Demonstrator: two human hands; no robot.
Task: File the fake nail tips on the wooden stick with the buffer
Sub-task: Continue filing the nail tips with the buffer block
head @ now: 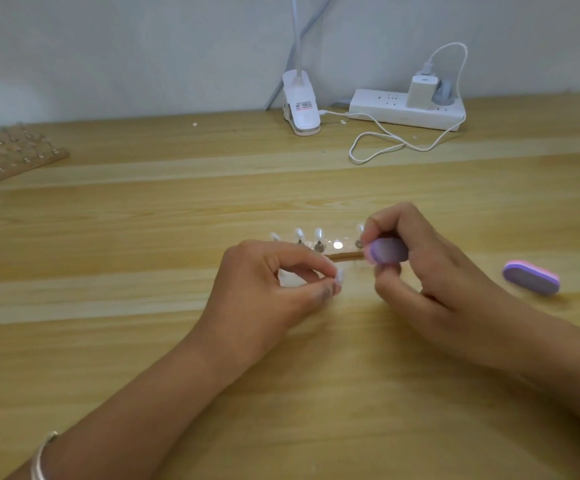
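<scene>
Head view, frame centre: the left hand pinches a nail tip just below the wooden stick; the right hand grips the buffer. Best brace the tip firmly and stroke lightly along its edge.

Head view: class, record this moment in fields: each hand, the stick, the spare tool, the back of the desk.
left hand: pinches a white nail tip
right hand: grips the purple buffer, close to the stick
wooden stick: lies on the table between the hands, clear nail tips standing on it
second buffer: lies on the table, right of the hands, untouched
back of desk: clip lamp, power strip
</scene>
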